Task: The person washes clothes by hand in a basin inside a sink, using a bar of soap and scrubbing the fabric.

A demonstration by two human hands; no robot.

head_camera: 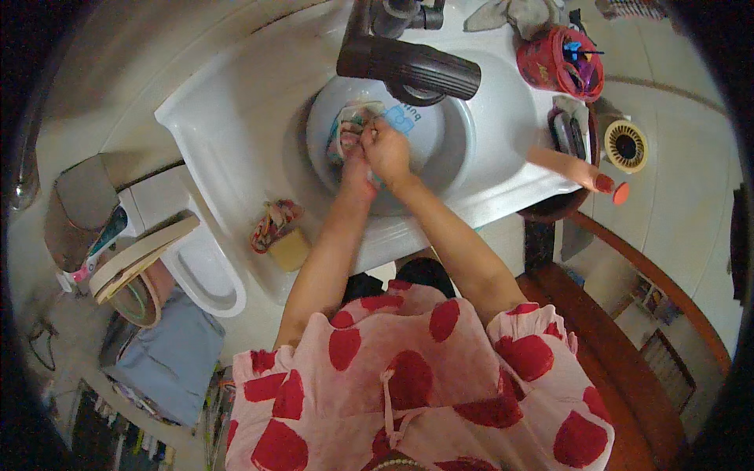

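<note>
My two hands meet inside a round pale basin (456, 141) that stands in the white washbasin. A small patterned cloth (347, 126) with pink, green and white areas is bunched between them. My right hand (387, 150) is clenched on the cloth's right side. My left hand (356, 162) grips its lower part; its fingers are partly hidden by the cloth and the right hand. Blue printing with letters (403, 118) marks the basin floor just beyond my right hand. A dark ribbed faucet (412, 65) reaches over the basin's far side.
On the left ledge sit a yellowish soap bar (290, 250) and a crumpled colourful cloth (277, 221). Right of the washbasin are an orange tube (565, 168), dark brushes (568, 132) and a red bucket (536, 62) of small items. A toilet (203, 277) stands to the left.
</note>
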